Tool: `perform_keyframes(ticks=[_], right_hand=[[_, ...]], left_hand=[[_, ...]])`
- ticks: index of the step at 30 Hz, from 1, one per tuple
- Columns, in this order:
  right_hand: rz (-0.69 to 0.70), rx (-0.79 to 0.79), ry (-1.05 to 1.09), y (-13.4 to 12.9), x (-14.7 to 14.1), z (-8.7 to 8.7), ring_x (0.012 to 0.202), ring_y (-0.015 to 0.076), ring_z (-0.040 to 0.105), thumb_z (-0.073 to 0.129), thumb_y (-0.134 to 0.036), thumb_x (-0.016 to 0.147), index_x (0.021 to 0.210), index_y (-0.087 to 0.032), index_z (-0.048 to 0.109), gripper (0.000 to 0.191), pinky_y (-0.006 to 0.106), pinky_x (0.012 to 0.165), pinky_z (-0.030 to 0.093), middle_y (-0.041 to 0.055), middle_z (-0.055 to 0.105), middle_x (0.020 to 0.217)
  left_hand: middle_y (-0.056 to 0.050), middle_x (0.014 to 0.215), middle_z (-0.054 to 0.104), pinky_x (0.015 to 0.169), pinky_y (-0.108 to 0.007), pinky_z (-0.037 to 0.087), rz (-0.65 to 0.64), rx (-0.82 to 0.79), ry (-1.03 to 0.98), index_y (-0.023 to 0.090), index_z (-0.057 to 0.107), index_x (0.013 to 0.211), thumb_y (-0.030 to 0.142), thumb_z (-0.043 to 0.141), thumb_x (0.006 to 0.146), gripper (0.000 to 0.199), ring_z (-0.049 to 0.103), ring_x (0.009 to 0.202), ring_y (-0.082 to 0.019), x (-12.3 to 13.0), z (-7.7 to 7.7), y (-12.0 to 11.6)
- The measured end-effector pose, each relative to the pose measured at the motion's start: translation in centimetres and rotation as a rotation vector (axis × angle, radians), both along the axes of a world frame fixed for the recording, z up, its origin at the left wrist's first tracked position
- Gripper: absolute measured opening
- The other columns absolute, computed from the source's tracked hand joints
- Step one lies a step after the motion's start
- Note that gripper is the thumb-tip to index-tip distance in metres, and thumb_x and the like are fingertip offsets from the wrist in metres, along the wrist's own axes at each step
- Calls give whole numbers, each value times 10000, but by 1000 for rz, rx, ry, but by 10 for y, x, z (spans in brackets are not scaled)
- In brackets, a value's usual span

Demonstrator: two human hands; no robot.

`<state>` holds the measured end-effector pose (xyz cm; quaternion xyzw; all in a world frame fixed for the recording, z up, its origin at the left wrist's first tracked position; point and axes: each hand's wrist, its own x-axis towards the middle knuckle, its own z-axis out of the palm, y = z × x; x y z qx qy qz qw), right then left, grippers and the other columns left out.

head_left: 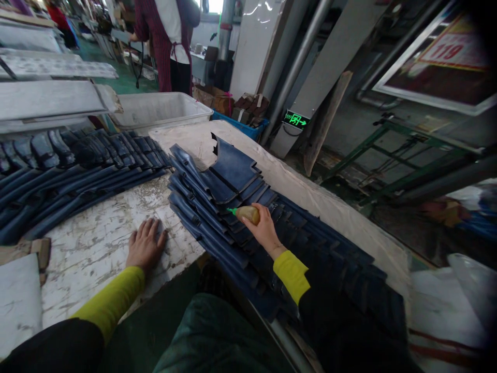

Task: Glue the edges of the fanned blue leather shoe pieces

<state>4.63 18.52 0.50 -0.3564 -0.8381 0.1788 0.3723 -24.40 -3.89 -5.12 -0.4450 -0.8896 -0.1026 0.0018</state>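
My right hand [262, 225] is wrapped round a yellowish squeeze bottle [247, 213] with a green nozzle. The nozzle points left, over a spread of overlapping dark blue leather-like pieces [233, 168]; whether it touches them I cannot tell. My left hand [146, 244] lies flat on the worn white tabletop [104, 228], fingers apart and holding nothing. Farther left, more blue pieces [77, 176] overlap in a long row.
A white plastic bin [163, 110] stands behind the table, beside a blue crate [248, 129] of bundled pieces. Another person [166, 41] stands beyond. A wooden block [42, 254] sits at the left. A green metal frame [388, 160] is at the right.
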Motion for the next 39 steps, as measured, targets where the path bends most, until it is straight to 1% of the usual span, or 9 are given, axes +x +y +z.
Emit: perform_keyframes(ticks=[3, 8, 13, 17, 24, 30, 36, 39], right_hand=[[10, 37, -37, 2, 2, 2, 1060, 255, 497, 647, -326, 763, 1152, -155, 496, 450, 429, 970, 417, 118, 536, 1096], [-14, 133, -129, 16, 6, 7, 1092, 282, 469, 609, -304, 777, 1168, -175, 494, 428, 477, 977, 391, 125, 521, 1128], [13, 215, -203, 23, 7, 12, 1111, 285, 455, 575, -293, 799, 1210, -172, 480, 439, 474, 997, 367, 133, 495, 1166], [0, 217, -213, 23, 8, 13, 1121, 299, 449, 561, -304, 805, 1225, -182, 477, 446, 493, 993, 364, 135, 488, 1179], [50, 208, -229, 21, 7, 9, 1116, 282, 461, 585, -320, 798, 1205, -176, 492, 441, 461, 1001, 374, 133, 496, 1167], [-22, 220, -212, 33, 8, 15, 1115, 304, 450, 568, -330, 799, 1196, -182, 485, 432, 492, 984, 363, 135, 501, 1157], [-11, 242, -218, 38, 10, 16, 1098, 295, 461, 574, -328, 794, 1180, -179, 488, 423, 476, 978, 373, 131, 514, 1139], [-35, 270, -221, 41, 12, 16, 1095, 290, 458, 583, -320, 791, 1175, -158, 490, 426, 459, 986, 373, 136, 520, 1130]], left_hand=[[-88, 1482, 306, 1103, -472, 193, 4, 0, -7, 170, 343, 1401, 501, 212, 931, 589, 210, 1381, -253, 0, 0, 0], [-87, 1489, 294, 1106, -474, 183, 5, -2, -9, 167, 350, 1398, 507, 210, 930, 596, 205, 1383, -243, -1, -2, 0], [-87, 1487, 296, 1106, -475, 180, 5, 0, -9, 173, 347, 1400, 510, 212, 929, 595, 210, 1380, -241, 0, -2, 0], [-85, 1486, 301, 1105, -474, 174, 10, 12, -17, 177, 349, 1400, 505, 226, 927, 589, 219, 1376, -247, 0, -3, 0], [-81, 1486, 300, 1107, -469, 173, 10, 9, -17, 178, 340, 1405, 505, 227, 928, 590, 212, 1379, -238, -1, -4, 0], [-83, 1494, 283, 1112, -455, 169, 9, -2, -28, 170, 336, 1409, 497, 238, 927, 590, 202, 1384, -235, -1, -2, 0], [-83, 1488, 296, 1110, -454, 171, 15, -3, -27, 178, 344, 1405, 497, 239, 925, 586, 209, 1382, -236, -1, -2, 1], [-82, 1489, 295, 1109, -450, 175, 13, 1, -23, 179, 341, 1406, 498, 232, 926, 587, 213, 1381, -235, -1, -1, 1]])
